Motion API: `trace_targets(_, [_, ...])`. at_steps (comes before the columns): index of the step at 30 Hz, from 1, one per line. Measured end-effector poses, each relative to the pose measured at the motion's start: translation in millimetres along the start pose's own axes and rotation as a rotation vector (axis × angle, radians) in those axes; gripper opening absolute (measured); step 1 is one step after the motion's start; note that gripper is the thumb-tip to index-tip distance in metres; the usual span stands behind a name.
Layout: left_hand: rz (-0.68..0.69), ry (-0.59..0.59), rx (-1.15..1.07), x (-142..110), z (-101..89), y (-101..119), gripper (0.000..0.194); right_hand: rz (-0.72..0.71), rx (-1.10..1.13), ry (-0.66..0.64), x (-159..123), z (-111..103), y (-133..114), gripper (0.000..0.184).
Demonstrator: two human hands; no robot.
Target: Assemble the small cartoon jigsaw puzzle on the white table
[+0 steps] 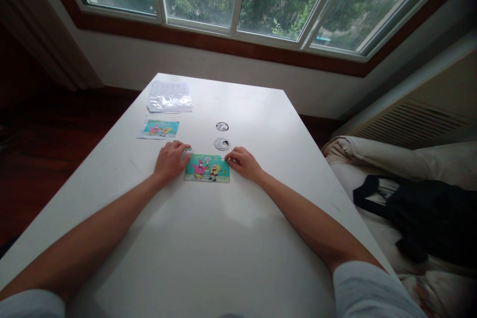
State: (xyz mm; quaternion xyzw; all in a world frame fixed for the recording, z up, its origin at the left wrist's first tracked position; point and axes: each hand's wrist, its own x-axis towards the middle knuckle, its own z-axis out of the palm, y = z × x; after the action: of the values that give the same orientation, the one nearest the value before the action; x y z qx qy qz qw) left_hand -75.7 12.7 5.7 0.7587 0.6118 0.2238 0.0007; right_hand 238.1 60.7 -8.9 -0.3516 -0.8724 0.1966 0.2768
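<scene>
A nearly whole jigsaw puzzle [204, 169] with pink and yellow cartoon figures on teal lies flat on the white table [208, 238]. Beside its left edge rests my left hand [171, 159], fingers bent and the thumb apart from them, thumb tip against the puzzle's edge. Under its index fingertip shows a small green puzzle piece [189, 149]. My right hand [242, 163] is pinched at the upper right corner, where a pale gap shows in the picture. Its fingertips seem to hold a small piece, mostly hidden by the fingers.
Farther left lies a printed picture sheet [161, 129] with the same figures. Behind it is a clear plastic bag with papers [170, 97]. Two round grommets [222, 144] sit in the tabletop beyond the puzzle. Right of the table, dark clothing [432, 218] lies on a pale sofa [439, 156].
</scene>
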Motion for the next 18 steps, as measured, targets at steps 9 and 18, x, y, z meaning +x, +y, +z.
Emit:
trace_targets(9, [0.101, -0.099, 0.000, 1, 7.1, -4, 0.039, -0.160, 0.050, -0.094, 6, 2, -16, 0.013])
trace_targets(18, [0.143, -0.048, -0.117, 0, 2.5, 8, 0.024, -0.016, 0.121, -0.101, 15, 5, -29, 0.013])
